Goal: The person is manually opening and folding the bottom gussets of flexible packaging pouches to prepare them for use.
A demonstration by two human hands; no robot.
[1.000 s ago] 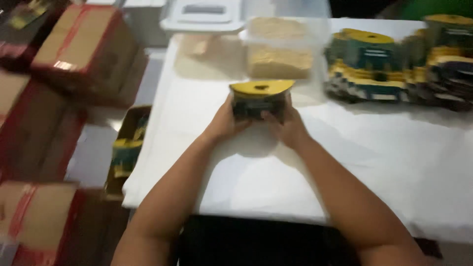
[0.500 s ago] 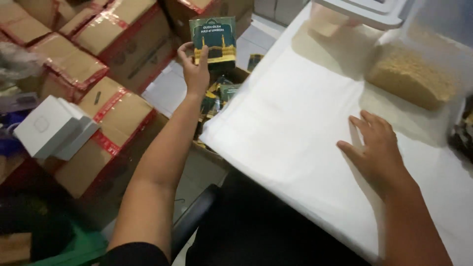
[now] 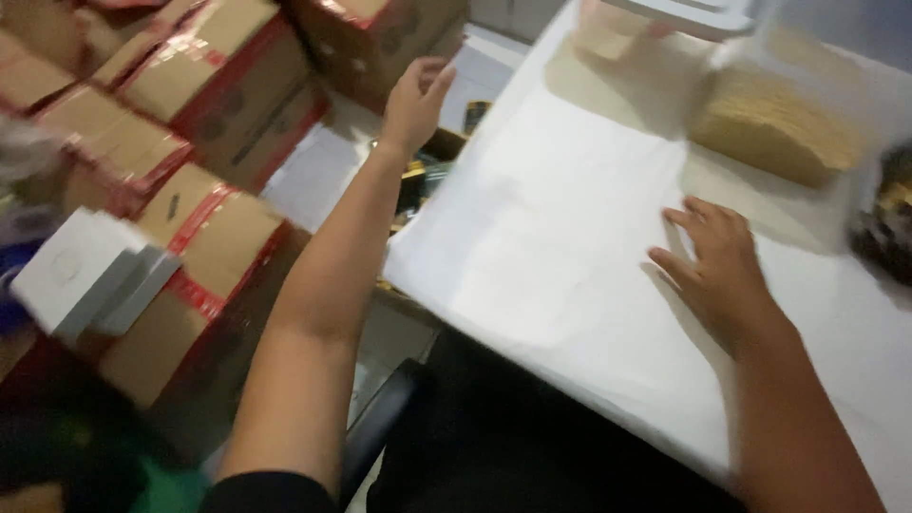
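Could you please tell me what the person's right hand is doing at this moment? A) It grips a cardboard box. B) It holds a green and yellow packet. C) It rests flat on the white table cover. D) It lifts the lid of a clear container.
C: the right hand lies palm down, fingers spread, on the white table cover, holding nothing.

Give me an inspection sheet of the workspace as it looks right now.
Surface: white-covered table, bare in the middle.
Job's things: open box of small packets on the floor beside the table's left edge, under the left hand.
Clutter: clear tub of tan material at the table's far side; dark packets at the right edge, blurred.
Hands: left hand open and empty above the open box; right hand flat on the table.
Cables: nothing seen.
Surroundings: taped cardboard cartons stacked on the left; small white box.
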